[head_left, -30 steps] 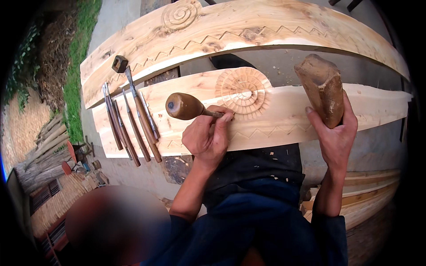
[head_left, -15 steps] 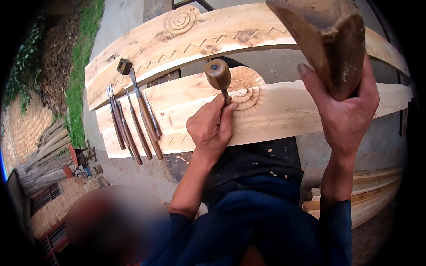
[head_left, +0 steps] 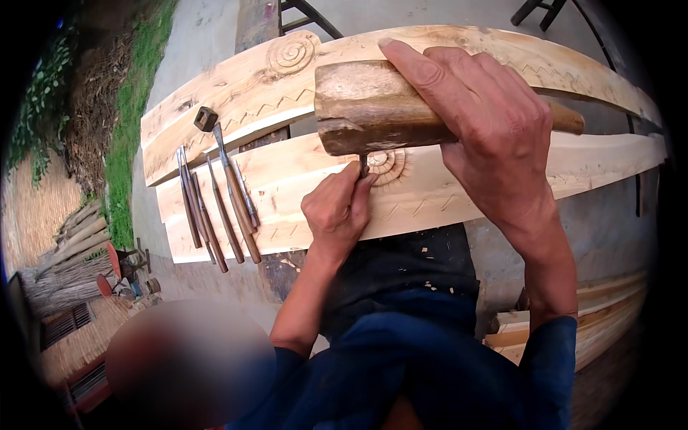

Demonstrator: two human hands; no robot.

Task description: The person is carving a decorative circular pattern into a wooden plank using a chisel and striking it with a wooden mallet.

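My left hand (head_left: pixel 331 211) is closed around a carving chisel (head_left: pixel 363 166), held upright on the near pale board (head_left: pixel 423 208). Only part of the chisel's shaft shows; a wooden mallet (head_left: pixel 373 107) covers its handle from above. My right hand (head_left: pixel 494 125) grips the mallet, whose block points left and whose thin handle end sticks out to the right of my fist. Beside the chisel, a round ringed carving (head_left: pixel 390 166) is partly hidden by the mallet. A zigzag line runs along the board below it.
Several chisels and gouges (head_left: pixel 218 204) lie across the near board's left end, beside a tool with a dark square head (head_left: pixel 206 119). A far board (head_left: pixel 401 46) bears a spiral (head_left: pixel 290 54) and zigzags. Planks (head_left: pixel 595 322) are stacked lower right; wood poles (head_left: pixel 61 276) lie left.
My right hand has swung the mallet down and left, from raised at the upper right to over the chisel's handle. My left hand stays nearly in place on the chisel.
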